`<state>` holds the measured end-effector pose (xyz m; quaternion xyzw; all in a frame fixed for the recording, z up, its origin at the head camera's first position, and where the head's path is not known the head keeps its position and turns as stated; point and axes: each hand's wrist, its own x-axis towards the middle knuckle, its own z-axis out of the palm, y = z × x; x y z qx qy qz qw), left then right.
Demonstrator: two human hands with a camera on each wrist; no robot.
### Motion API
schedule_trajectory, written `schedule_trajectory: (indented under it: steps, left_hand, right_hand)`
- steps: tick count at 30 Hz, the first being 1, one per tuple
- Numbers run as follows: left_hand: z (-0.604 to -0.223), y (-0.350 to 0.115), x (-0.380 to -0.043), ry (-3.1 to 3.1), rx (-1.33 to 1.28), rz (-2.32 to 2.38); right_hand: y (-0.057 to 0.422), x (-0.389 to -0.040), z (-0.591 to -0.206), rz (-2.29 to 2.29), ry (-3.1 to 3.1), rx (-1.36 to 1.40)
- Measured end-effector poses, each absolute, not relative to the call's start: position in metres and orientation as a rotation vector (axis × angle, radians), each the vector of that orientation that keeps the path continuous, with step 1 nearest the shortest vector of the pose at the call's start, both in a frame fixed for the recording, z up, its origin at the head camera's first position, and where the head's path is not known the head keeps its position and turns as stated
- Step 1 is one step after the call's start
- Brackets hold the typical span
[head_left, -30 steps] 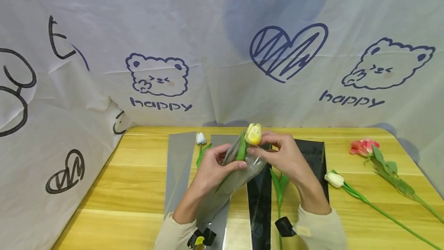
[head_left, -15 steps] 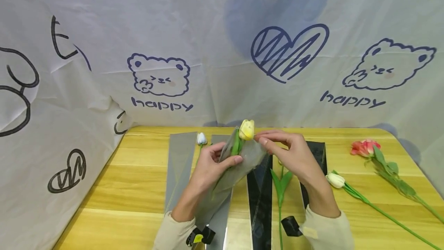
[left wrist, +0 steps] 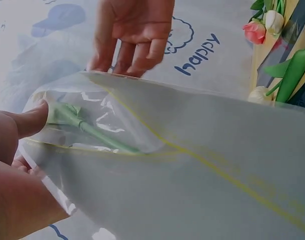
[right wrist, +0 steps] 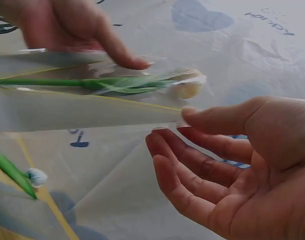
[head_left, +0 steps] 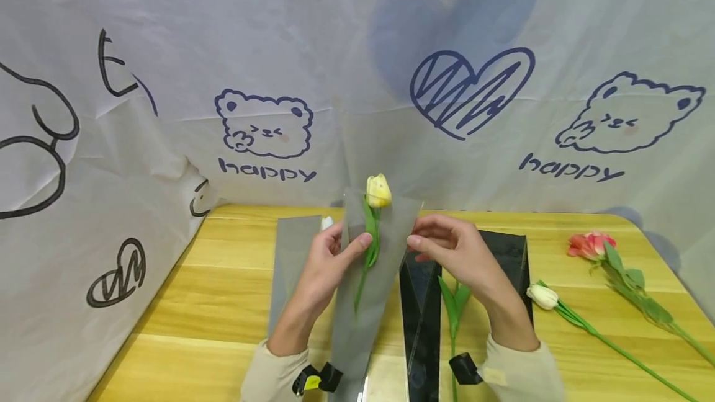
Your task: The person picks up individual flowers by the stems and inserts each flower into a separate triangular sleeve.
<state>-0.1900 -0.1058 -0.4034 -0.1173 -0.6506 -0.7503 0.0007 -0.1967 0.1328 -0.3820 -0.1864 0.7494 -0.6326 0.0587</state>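
A yellow tulip (head_left: 378, 191) sits inside a grey flower sleeve (head_left: 357, 340) with a clear front, its bloom at the wide upper end and its green stem running down inside. My left hand (head_left: 324, 265) grips the sleeve's left edge, thumb across the clear front near the leaves, other fingers behind. My right hand (head_left: 460, 256) pinches the opposite edge near the top between thumb and index finger; its other fingers curve loosely below, as the right wrist view shows. The sleeve is held up nearly upright, its mouth toward the back cloth.
Another grey sleeve (head_left: 296, 247) lies at left, beside a pale blue tulip (right wrist: 36, 177). Black sleeves (head_left: 421, 327) and a leafy green stem (head_left: 454, 315) lie in the middle. A white tulip (head_left: 542, 296) and a pink flower (head_left: 591, 244) lie at right. A printed cloth (head_left: 357, 110) hangs behind.
The sleeve has turned from a rightward tilt to nearly upright, its clear front now facing me. The tulip has moved up and left. My right hand has shifted slightly left, holding the edge.
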Motion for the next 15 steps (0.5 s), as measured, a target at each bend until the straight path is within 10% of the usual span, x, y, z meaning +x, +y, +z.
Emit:
schedule_trajectory:
  steps: [15]
  left_hand:
    - [-0.402,-0.109,-0.191,-2.114,-0.378,-2.274]
  right_hand:
    - [0.118,-0.193,-0.385,-1.896,2.467,-0.479]
